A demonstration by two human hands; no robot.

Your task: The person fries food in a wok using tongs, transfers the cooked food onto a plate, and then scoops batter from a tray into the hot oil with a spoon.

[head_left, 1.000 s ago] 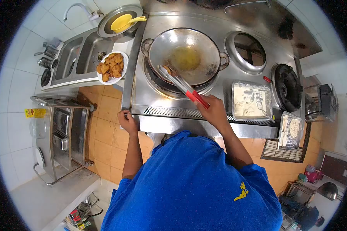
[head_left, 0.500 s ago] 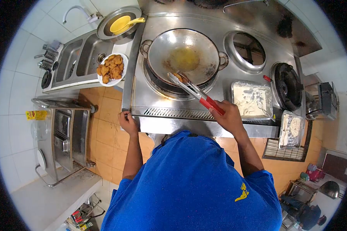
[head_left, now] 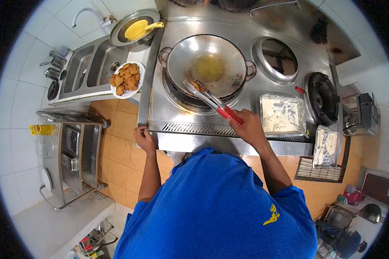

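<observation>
My right hand (head_left: 247,128) is closed round the red grips of metal tongs (head_left: 216,104). Their tips hold a browned piece of fried food (head_left: 196,86) over the near side of a wok (head_left: 186,56). Yellowish oil (head_left: 207,67) lies in the bottom of the wok, which sits on a burner. My left hand (head_left: 144,139) has its fingers curled on the front left corner of the steel stove (head_left: 177,137). To the left, a white plate (head_left: 136,92) bears several golden-brown fried pieces (head_left: 126,77).
A tray of pale batter (head_left: 283,114) stands right of the wok, with a smaller tray (head_left: 326,146) beyond it. Further burners (head_left: 322,97) are at the right. A yellow ladle (head_left: 137,30) rests over a steel bowl by the sink (head_left: 100,71). A trolley (head_left: 80,155) stands left.
The tongs and my right hand have moved slightly left, carrying the fried piece along the wok's near side. My left hand stays at the stove's corner.
</observation>
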